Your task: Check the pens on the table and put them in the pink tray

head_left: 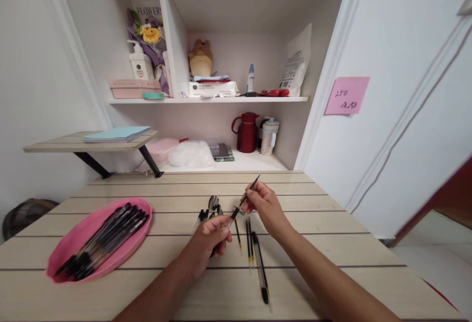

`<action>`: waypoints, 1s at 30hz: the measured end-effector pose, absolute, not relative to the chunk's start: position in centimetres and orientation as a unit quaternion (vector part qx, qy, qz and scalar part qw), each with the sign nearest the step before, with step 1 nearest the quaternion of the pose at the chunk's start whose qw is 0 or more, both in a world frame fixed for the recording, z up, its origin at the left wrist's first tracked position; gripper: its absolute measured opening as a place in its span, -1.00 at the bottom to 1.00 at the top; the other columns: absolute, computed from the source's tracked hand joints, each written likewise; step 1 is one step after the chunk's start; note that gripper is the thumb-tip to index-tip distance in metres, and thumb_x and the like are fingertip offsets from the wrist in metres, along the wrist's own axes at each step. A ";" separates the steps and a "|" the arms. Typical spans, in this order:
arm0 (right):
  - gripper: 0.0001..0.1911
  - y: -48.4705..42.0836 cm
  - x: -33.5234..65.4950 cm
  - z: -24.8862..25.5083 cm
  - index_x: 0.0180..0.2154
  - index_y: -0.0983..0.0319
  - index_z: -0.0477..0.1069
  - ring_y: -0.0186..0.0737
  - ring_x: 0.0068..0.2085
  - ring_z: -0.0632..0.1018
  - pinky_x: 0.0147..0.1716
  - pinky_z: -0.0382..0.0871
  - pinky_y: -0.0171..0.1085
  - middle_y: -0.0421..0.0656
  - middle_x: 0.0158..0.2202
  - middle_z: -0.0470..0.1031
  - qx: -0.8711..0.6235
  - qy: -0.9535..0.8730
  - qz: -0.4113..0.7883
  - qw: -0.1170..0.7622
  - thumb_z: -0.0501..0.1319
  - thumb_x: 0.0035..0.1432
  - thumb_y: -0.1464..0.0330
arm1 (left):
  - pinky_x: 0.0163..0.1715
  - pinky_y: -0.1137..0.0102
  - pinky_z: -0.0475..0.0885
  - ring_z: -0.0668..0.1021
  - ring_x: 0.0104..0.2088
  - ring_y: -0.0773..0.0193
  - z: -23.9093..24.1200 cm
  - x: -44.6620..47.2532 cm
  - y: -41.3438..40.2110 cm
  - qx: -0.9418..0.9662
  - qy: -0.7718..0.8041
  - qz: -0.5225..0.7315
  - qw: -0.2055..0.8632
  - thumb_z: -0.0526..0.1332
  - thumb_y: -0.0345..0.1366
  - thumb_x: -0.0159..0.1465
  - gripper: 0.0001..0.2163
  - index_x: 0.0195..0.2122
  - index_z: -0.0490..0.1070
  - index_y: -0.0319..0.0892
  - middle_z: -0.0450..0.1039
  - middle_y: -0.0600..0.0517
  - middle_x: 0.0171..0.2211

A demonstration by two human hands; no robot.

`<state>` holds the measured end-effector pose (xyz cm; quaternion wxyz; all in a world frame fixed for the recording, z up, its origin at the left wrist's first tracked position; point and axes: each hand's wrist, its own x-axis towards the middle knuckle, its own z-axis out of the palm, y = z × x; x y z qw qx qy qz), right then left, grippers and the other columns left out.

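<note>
My left hand (208, 241) is closed around the lower end of a clear pen barrel (233, 215). My right hand (266, 204) pinches a thin black refill (250, 189) whose lower end meets the barrel's tip. Both hands hover just above the wooden table (332, 243). Under them lie loose pen parts: a few black caps (211, 206), two thin refills (249, 242) and one whole pen (261, 270) pointing toward me. At the left, a pink oval tray (70, 241) holds several black pens.
A raised wooden shelf (92, 144) with a light blue notebook (117, 133) stands at the back left. Behind the table, white shelves hold a red kettle (246, 131), a cup, a plastic bag and boxes. A pink sticky note (346, 95) hangs on the right wall.
</note>
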<state>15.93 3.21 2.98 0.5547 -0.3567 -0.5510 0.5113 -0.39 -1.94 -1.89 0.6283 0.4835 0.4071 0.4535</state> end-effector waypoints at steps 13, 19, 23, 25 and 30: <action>-0.77 2.9 15.3 2.3 -0.44 0.26 0.30 -0.44 -0.62 0.38 -0.67 0.13 -0.42 -0.24 -0.52 0.38 -0.381 -0.573 0.525 0.500 0.14 -0.03 0.21 | -0.67 0.54 0.13 0.33 -0.65 0.48 -1.3 -0.5 -2.3 0.447 0.361 0.447 0.686 0.16 -0.22 0.09 -0.73 -0.20 0.36 -0.21 0.34 0.09 -0.55; -0.79 3.3 15.6 2.5 -0.47 0.27 0.30 -0.43 -0.63 0.37 -0.67 0.13 -0.41 -0.24 -0.55 0.36 -0.399 -0.584 0.498 0.502 0.14 -0.05 0.23 | -0.64 0.53 0.15 0.36 -0.63 0.46 -1.6 -0.5 -2.1 0.432 0.366 0.452 0.689 0.17 -0.23 0.09 -0.71 -0.16 0.36 -0.19 0.36 0.07 -0.54; -0.80 4.6 17.0 2.0 -0.46 0.26 0.31 -0.37 -0.59 0.41 -0.62 0.18 -0.39 -0.22 -0.53 0.37 -0.450 -0.616 0.413 0.497 0.10 -0.02 0.24 | -0.57 0.51 0.21 0.40 -0.57 0.42 -1.7 -0.7 -1.9 0.406 0.354 0.479 0.693 0.18 -0.26 0.08 -0.71 -0.16 0.36 -0.22 0.38 0.03 -0.52; -0.81 5.3 17.6 1.4 -0.49 0.24 0.33 -0.32 -0.54 0.43 -0.55 0.21 -0.36 -0.21 -0.53 0.40 -0.493 -0.668 0.327 0.452 0.08 -0.01 0.26 | -0.53 0.49 0.23 0.41 -0.54 0.41 -1.7 -0.7 -1.8 0.396 0.339 0.495 0.695 0.19 -0.28 0.08 -0.73 -0.17 0.37 -0.22 0.38 0.02 -0.49; -0.84 5.4 17.1 -0.3 -0.44 0.20 0.42 -0.22 -0.33 0.46 -0.37 0.19 -0.32 -0.15 -0.41 0.50 -0.548 -0.792 0.105 0.248 0.07 0.01 0.36 | -0.47 0.47 0.27 0.43 -0.48 0.38 -1.8 -0.7 -1.7 0.375 0.325 0.515 0.699 0.20 -0.33 0.07 -0.77 -0.21 0.37 -0.19 0.38 0.02 -0.45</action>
